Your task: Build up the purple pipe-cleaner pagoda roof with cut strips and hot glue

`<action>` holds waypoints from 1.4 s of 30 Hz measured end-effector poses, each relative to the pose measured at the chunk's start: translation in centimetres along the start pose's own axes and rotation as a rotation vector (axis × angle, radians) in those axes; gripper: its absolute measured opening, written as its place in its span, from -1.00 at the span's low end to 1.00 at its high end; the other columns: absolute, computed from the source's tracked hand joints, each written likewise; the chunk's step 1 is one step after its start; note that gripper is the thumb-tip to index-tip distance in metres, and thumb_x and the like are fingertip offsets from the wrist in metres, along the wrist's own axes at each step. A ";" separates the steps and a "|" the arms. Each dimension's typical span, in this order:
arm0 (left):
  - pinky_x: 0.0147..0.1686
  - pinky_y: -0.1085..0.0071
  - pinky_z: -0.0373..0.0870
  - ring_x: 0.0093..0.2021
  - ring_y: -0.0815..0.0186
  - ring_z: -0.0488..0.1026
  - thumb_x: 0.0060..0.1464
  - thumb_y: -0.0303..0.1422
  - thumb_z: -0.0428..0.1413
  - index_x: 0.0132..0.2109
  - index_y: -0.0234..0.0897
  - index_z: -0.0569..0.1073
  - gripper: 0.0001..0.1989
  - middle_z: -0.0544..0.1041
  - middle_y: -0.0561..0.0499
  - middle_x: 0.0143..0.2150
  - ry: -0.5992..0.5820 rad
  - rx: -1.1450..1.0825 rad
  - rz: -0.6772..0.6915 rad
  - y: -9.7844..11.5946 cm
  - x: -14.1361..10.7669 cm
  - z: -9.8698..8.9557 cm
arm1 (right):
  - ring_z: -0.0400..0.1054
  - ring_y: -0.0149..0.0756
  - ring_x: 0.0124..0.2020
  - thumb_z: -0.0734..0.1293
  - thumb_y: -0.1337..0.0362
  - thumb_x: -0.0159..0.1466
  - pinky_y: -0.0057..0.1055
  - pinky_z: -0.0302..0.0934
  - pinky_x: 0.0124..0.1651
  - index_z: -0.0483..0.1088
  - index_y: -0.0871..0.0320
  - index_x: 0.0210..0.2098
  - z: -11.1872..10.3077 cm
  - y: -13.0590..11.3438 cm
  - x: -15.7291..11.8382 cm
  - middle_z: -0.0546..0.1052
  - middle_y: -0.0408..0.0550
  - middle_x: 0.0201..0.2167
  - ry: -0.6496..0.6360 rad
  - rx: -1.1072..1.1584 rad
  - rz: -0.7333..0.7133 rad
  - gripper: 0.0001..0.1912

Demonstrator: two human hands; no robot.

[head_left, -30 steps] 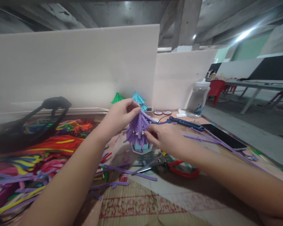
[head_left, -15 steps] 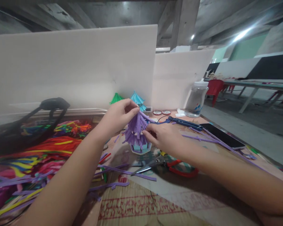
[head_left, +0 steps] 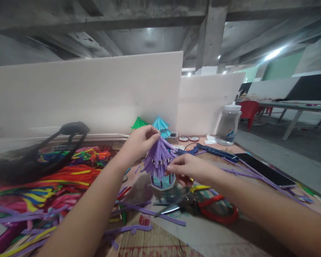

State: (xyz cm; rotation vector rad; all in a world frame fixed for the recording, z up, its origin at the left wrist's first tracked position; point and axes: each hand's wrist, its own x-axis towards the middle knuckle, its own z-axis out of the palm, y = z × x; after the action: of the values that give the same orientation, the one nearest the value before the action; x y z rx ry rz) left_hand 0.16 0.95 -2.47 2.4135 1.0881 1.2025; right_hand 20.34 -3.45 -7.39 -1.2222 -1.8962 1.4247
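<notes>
The left hand (head_left: 142,143) pinches the peak of a purple, cone-roofed, fuzzy-strip model pavilion (head_left: 159,154); the right hand (head_left: 192,167) pinches its lower roof edge.

Purple pagoda model (head_left: 158,154) is stood approx. upright on tbl. (head_left: 135,237) 2 flared roof tiers are stacked above lt.-blue, white-edged base (head_left: 162,182).

Craft workshop, concrete beams (head_left: 109,23), long table (head_left: 291,105), scissors (head_left: 178,203)
</notes>
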 end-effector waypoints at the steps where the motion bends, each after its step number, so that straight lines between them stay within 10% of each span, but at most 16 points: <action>1: -0.24 0.34 0.36 -0.27 0.25 0.48 0.19 -0.23 0.05 -0.22 -0.29 0.47 -0.79 0.55 -0.01 -0.29 -0.002 0.000 0.001 0.0 0.0 0.0 | 0.17 -0.52 -0.76 0.38 -0.02 0.20 -0.56 0.01 -0.68 0.47 0.18 -0.34 0.1 0.2 0.2 0.40 -0.26 -0.73 -0.022 0.072 0.000 -0.65; 12: -0.21 0.33 0.36 -0.25 0.24 0.48 0.19 -0.24 0.03 -0.21 -0.27 0.47 -0.79 0.56 -0.02 -0.27 -0.009 0.019 0.000 0.2 0.0 0.2 | 0.22 -0.53 -0.77 0.45 -0.03 0.10 -0.62 0.02 -0.72 0.48 0.22 -0.28 0.7 1.3 0.7 0.42 -0.25 -0.74 -0.122 0.370 0.013 -0.58; 22: -0.24 0.34 0.35 -0.26 0.25 0.48 0.20 -0.25 0.03 -0.22 -0.28 0.47 -0.79 0.56 -0.01 -0.27 -0.020 0.022 0.014 0.3 -0.2 0.1 | 0.22 -0.53 -0.74 0.35 0.01 0.24 -0.57 0.08 -0.64 0.49 0.19 -0.31 -0.7 0.0 -0.3 0.43 -0.23 -0.70 -0.192 0.089 0.037 -0.66; 30: -0.21 0.34 0.37 -0.23 0.24 0.49 0.21 -0.26 0.02 -0.20 -0.28 0.47 -0.79 0.56 -0.02 -0.25 -0.025 0.012 0.014 0.7 -0.1 0.5 | 0.14 -0.47 -0.66 0.32 0.13 0.29 -0.48 0.00 -0.56 0.43 0.13 -0.21 -1.3 -1.9 -1.8 0.29 -0.31 -0.70 0.462 -0.390 -0.341 -0.79; 34: -0.21 0.35 0.37 -0.21 0.24 0.50 0.21 -0.28 0.03 -0.20 -0.28 0.48 -0.81 0.57 -0.02 -0.23 -0.015 0.051 0.046 1.9 -0.5 0.7 | 0.19 -0.44 -0.58 0.34 0.15 0.27 -0.44 -0.01 -0.47 0.49 0.15 -0.20 -0.1 -1.2 -1.5 0.34 -0.24 -0.62 0.535 -0.648 -0.439 -0.79; 42: -0.21 0.35 0.34 -0.22 0.26 0.49 0.21 -0.30 0.03 -0.21 -0.30 0.48 -0.82 0.56 -0.02 -0.24 -0.008 0.116 0.079 2.8 -0.8 0.5 | 0.18 -0.47 -0.64 0.32 0.23 0.26 -0.48 -0.01 -0.55 0.45 0.15 -0.26 0.4 -1.1 -1.3 0.32 -0.28 -0.68 0.492 -0.434 -0.406 -0.86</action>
State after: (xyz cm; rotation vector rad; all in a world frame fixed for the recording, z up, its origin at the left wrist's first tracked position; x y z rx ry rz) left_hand 1.65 -1.47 -1.87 2.5688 1.0980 1.1837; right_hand 20.28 -4.78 -6.34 -1.1431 -1.9856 0.4608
